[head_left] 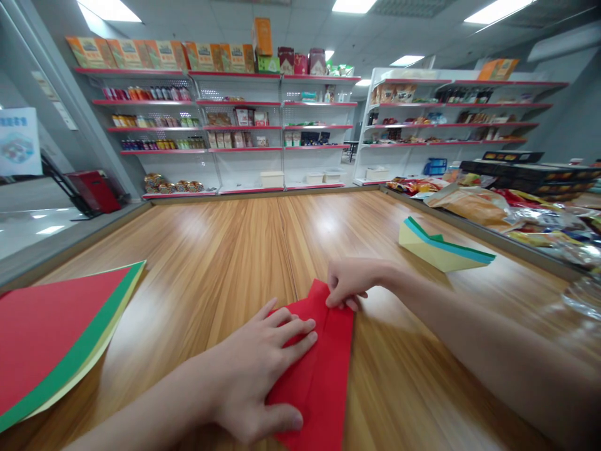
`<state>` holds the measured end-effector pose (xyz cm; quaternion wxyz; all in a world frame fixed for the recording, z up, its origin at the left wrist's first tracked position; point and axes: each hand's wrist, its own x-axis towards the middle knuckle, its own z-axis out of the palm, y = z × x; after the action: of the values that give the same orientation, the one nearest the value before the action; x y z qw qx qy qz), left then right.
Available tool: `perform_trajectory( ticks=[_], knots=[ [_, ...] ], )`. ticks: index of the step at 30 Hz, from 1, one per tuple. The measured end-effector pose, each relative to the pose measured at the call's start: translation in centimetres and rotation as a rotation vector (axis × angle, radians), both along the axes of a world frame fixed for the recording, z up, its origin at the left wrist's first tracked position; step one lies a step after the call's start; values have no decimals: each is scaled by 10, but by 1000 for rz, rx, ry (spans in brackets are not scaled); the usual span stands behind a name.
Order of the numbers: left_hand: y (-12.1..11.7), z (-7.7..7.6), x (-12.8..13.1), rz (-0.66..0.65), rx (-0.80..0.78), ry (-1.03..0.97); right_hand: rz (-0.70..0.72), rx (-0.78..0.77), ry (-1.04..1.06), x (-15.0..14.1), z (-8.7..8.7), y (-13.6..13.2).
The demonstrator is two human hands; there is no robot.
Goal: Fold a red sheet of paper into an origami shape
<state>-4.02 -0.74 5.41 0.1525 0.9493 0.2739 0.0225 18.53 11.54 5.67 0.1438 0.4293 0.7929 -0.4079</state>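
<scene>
A partly folded sheet of red paper [323, 369] lies on the wooden table in front of me, with a crease running along its length. My left hand [263, 363] rests on its left part, fingers spread and pressing it down. At the paper's far right corner, my right hand [350, 285] pinches the edge between thumb and curled fingers. Beyond my right forearm stands a folded paper boat [436, 247] in pale yellow with blue and green edges. To the left is a stack of coloured paper [61, 332], red on top, with green and cream sheets showing beneath.
The wooden table [220, 244] has a raised rim. Packaged snacks [474, 203] and black boxes [516, 175] lie along the right side. Clear plastic [585, 297] sits at the right edge. Shelves [244, 147] with goods stand behind, and a red box [94, 191] stands left on the floor.
</scene>
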Motion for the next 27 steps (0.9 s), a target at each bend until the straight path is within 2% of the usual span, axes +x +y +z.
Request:
perform_trajectory(
  ticks=[2,5,11,27],
  knots=[
    [4,2,-1,-15,-16,-33,109,-45,-64,-12,2,-15],
    [8,3,0,-18,-16,-63,165,-98,-85,-24,-1,-29],
    [9,2,1,-40,-6,-72,119,-263,-25,-25,-14,-23],
    [8,1,-2,-41,-7,-56,36,-268,-67,-19,-10,-15]
  ],
)
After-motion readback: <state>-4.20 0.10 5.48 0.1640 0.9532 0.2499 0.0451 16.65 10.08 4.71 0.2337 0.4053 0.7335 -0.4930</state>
